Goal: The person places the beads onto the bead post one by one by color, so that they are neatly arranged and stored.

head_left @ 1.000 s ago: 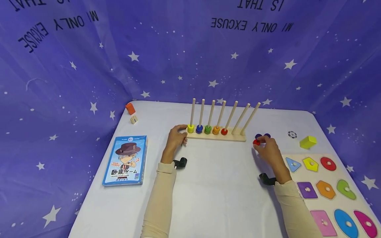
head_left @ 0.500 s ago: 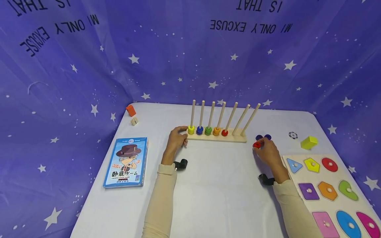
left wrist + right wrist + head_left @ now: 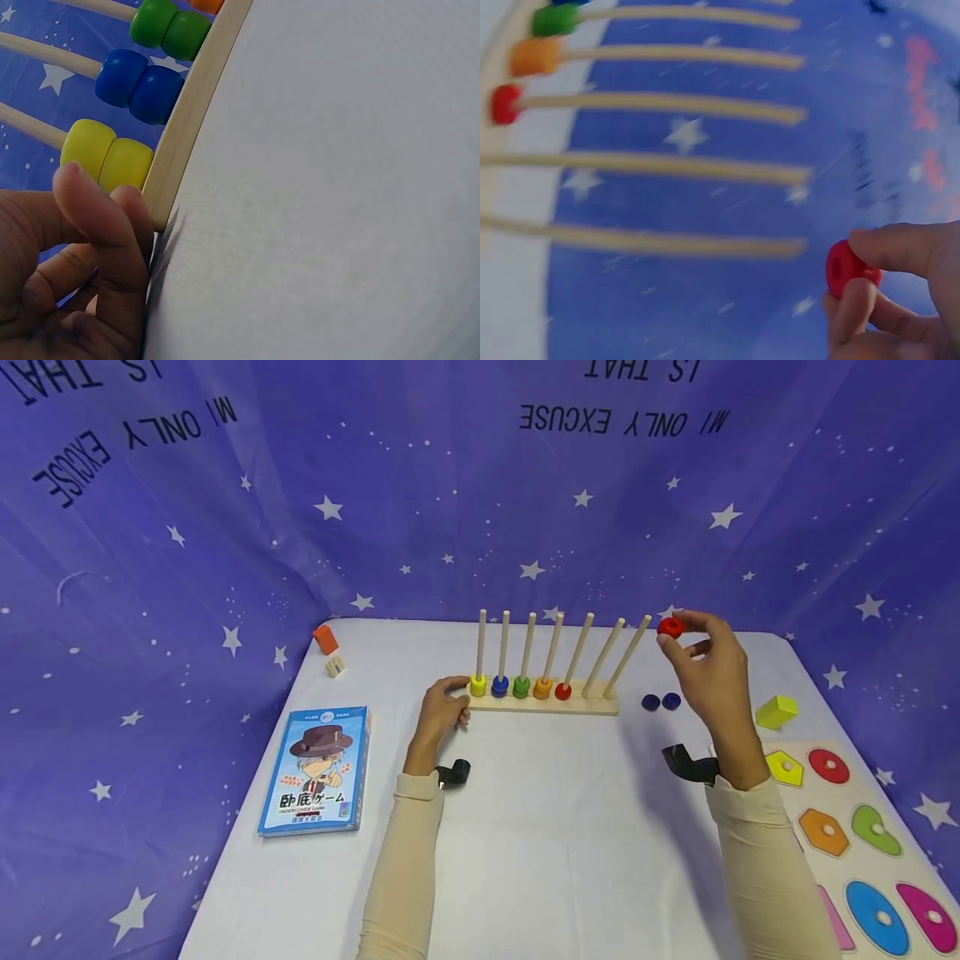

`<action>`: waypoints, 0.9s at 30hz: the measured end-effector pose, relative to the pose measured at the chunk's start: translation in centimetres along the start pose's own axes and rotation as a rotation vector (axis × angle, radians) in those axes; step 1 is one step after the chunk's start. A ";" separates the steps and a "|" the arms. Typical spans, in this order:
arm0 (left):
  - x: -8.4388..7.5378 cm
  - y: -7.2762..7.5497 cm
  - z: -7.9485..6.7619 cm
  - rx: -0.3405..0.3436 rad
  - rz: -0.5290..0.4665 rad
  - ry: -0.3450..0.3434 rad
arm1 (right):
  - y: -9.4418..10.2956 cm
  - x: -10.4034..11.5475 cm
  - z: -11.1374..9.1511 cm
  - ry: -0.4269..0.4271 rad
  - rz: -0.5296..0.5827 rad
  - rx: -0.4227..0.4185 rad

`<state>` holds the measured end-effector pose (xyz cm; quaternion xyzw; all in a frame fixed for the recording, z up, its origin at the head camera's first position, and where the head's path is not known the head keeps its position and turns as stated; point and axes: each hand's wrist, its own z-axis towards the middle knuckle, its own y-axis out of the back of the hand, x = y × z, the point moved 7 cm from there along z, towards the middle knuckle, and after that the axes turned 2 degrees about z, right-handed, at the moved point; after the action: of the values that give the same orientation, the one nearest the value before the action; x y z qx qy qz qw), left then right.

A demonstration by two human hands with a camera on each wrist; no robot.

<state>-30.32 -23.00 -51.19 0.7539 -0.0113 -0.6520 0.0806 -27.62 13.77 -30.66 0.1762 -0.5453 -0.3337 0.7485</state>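
Note:
A wooden bead rack [image 3: 540, 705] has a row of upright pegs. Yellow beads [image 3: 105, 154], blue beads [image 3: 139, 86], green beads [image 3: 522, 687], orange beads [image 3: 542, 688] and one red bead [image 3: 563, 692] sit low on separate pegs; the two rightmost pegs are bare. My left hand [image 3: 438, 714] grips the rack's left end, fingers bent beside the yellow beads. My right hand [image 3: 712, 672] pinches another red bead [image 3: 849, 268] between thumb and fingers, raised beside the top of the rightmost peg [image 3: 630, 653], apart from it. The bead's hole shows in the right wrist view.
Two dark blue beads [image 3: 661, 702] lie right of the rack. A yellow block [image 3: 777, 712] and a shape puzzle board [image 3: 847, 793] are at the right, partly behind my right arm. A blue game box [image 3: 315, 772], an orange block [image 3: 326, 639] and a small wooden cube [image 3: 334, 667] stand left.
My right hand has lifted the red bead off the table, up towards the rightmost peg's top. It now hides the patterned chip. The left hand has stayed at the rack's end.

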 end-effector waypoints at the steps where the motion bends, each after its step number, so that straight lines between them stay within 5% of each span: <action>1: 0.0 0.0 0.0 0.002 0.001 0.002 | 0.1 1.1 0.2 0.011 0.027 -0.004; 7: -0.1 0.5 0.1 -0.016 0.003 0.008 | -2.8 5.9 1.7 0.093 0.107 0.137; 14: 0.0 0.0 0.0 0.009 -0.009 0.019 | -6.0 6.2 2.8 0.075 0.040 0.226; 22: -0.1 0.1 0.0 -0.003 -0.017 0.010 | -6.5 5.9 2.8 0.075 0.011 0.236; 27: 0.0 0.1 -0.1 0.004 -0.020 0.016 | -4.4 5.8 2.2 0.107 0.030 0.140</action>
<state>-30.24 -23.06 -51.15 0.7593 -0.0043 -0.6466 0.0726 -30.02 6.84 -28.63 0.2375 -0.5289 -0.2735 0.7675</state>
